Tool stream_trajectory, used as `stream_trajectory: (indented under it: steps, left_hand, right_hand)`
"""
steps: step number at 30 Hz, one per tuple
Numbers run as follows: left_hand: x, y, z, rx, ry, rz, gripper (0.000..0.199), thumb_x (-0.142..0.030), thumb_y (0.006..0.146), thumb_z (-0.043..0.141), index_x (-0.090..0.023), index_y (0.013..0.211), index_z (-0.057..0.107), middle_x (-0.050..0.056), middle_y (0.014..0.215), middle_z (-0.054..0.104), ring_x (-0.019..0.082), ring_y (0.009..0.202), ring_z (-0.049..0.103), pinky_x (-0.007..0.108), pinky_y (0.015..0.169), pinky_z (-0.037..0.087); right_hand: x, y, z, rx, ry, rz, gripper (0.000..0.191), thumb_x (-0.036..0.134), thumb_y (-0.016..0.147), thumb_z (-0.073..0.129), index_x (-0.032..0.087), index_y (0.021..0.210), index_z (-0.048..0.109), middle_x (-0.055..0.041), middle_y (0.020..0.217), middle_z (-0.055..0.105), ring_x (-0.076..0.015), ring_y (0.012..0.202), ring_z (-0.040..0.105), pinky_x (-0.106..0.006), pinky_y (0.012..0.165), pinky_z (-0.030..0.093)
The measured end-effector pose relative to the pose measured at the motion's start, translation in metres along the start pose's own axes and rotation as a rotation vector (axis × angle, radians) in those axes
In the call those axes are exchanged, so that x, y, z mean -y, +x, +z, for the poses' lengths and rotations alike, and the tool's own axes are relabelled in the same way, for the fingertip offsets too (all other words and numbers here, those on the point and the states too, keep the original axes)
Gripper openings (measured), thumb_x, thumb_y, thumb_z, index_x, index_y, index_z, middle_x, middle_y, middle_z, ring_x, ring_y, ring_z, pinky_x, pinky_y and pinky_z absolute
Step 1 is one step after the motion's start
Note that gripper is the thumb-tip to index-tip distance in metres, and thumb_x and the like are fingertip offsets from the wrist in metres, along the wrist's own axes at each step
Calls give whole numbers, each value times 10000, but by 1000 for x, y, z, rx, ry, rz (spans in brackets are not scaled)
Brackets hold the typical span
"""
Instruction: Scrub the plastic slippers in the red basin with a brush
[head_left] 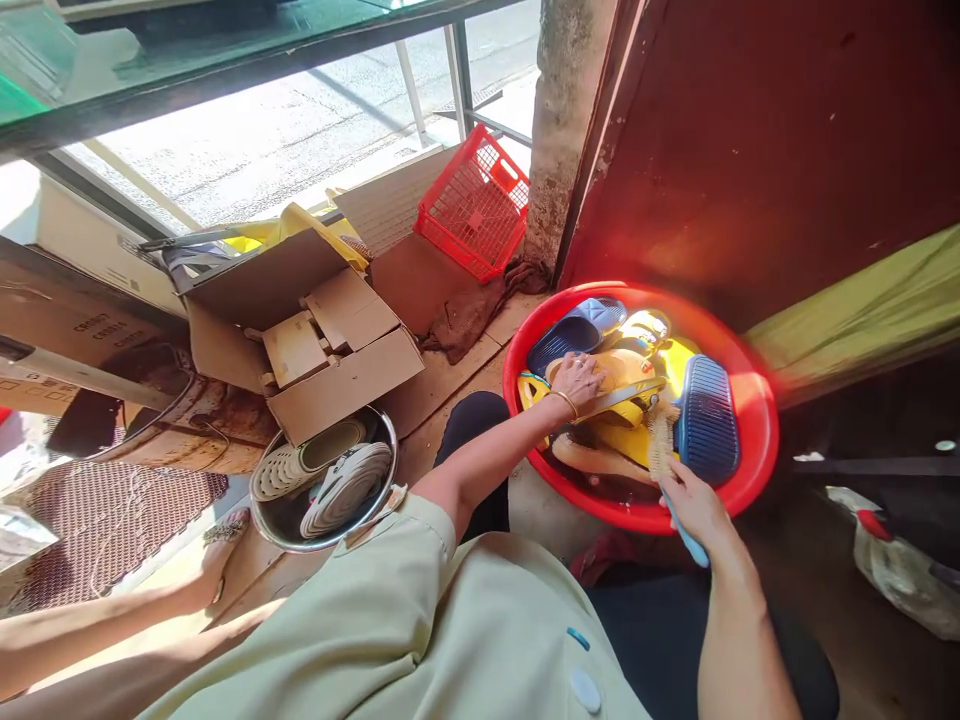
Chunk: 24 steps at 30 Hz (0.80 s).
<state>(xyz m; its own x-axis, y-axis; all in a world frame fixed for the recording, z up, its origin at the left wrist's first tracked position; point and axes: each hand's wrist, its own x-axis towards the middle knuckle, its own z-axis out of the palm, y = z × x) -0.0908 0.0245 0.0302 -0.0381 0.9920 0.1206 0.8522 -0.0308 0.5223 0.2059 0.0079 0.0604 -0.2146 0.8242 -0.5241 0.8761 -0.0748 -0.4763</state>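
Note:
A red basin (759, 425) holds several shoes. Inside it, my left hand (577, 380) lies over a tan and yellow sandal (626, 372), fingers closed on its near end. My right hand (691, 500) is wrapped round the light-blue handle of a scrubbing brush (661, 435) at the basin's near right edge. The brush's pale bristles are upright beside the sandal's strap. A blue slipper (707, 420) lies sole up at the right of the basin, and another blue slipper (574, 335) sits at the back left.
A metal bowl (394, 440) with beige shoes stands left of my knee. Behind it are an open cardboard box (352, 385) and a red crate (474, 215). Another person's legs (97, 625) show at the lower left. A plastic bottle (904, 575) lies at the right.

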Motion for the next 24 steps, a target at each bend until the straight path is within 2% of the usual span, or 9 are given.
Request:
stream_trajectory:
  steps: [3, 6, 9, 11, 16, 18, 21, 22, 24]
  left_hand:
    - [16, 6, -9, -19, 91, -65, 542, -142, 865, 574, -168, 1404, 534, 175, 1514, 440, 443, 1462, 229, 735, 1133, 151]
    - [25, -1, -7, 75, 88, -116, 480, -159, 855, 582, -251, 1326, 606, 156, 1535, 414, 440, 1467, 206, 763, 1062, 257]
    - [25, -11, -2, 143, 105, -112, 397, -177, 861, 569, -301, 1225, 667, 139, 1470, 477, 428, 1416, 298, 684, 986, 406]
    - [22, -17, -1, 205, 129, -101, 381, -172, 858, 566, -299, 1199, 679, 150, 1384, 542, 405, 1334, 413, 595, 938, 474]
    - [21, -12, -10, 523, 199, 31, 236, -155, 851, 564, -244, 994, 729, 113, 1130, 695, 278, 1151, 606, 451, 1031, 442]
    - [21, -1, -17, 605, 215, 57, 206, -175, 845, 580, -234, 967, 735, 96, 1087, 725, 243, 1094, 646, 364, 987, 469]
    - [18, 22, -36, 667, 242, 65, 156, -227, 827, 623, -197, 908, 752, 106, 984, 750, 234, 982, 689, 292, 879, 502]
    - [17, 30, -45, 660, 253, 55, 172, -253, 838, 618, -188, 918, 755, 115, 970, 751, 242, 962, 694, 294, 857, 505]
    - [15, 47, -62, 548, 272, 5, 255, -311, 895, 556, -190, 1009, 749, 128, 1005, 747, 257, 965, 694, 315, 840, 506]
  right_hand:
    - [-1, 1, 2, -7, 9, -8, 687, 514, 907, 457, 209, 1523, 445, -16, 731, 713, -183, 533, 627, -277, 555, 468]
    - [4, -3, 6, -8, 25, -34, 678, 518, 912, 456, 219, 1521, 448, 0, 711, 695, -172, 543, 621, -263, 558, 461]
    - [14, -10, 3, -17, 103, -55, 697, 528, 920, 436, 204, 1536, 418, 11, 715, 684, -160, 503, 588, -262, 530, 458]
    - [19, -14, -7, -79, 115, -61, 690, 529, 922, 436, 210, 1534, 425, 4, 740, 695, -162, 514, 592, -266, 540, 464]
    - [17, -9, -53, -364, -81, 70, 602, 440, 962, 404, 202, 1511, 471, -65, 851, 747, -191, 640, 653, -282, 649, 474]
    - [16, -5, -65, -319, -143, 121, 566, 381, 959, 427, 178, 1480, 513, -92, 886, 755, -195, 673, 667, -280, 668, 474]
    - [17, -7, -68, -150, -200, 98, 477, 332, 937, 489, 196, 1373, 629, -83, 897, 761, -200, 735, 693, -265, 688, 481]
    - [18, -11, -65, -107, -212, 72, 454, 333, 938, 498, 211, 1347, 651, -76, 916, 764, -204, 767, 703, -262, 701, 485]
    - [21, -21, -57, -63, -238, 21, 432, 352, 954, 488, 239, 1334, 661, -70, 1002, 769, -215, 852, 717, -263, 744, 496]
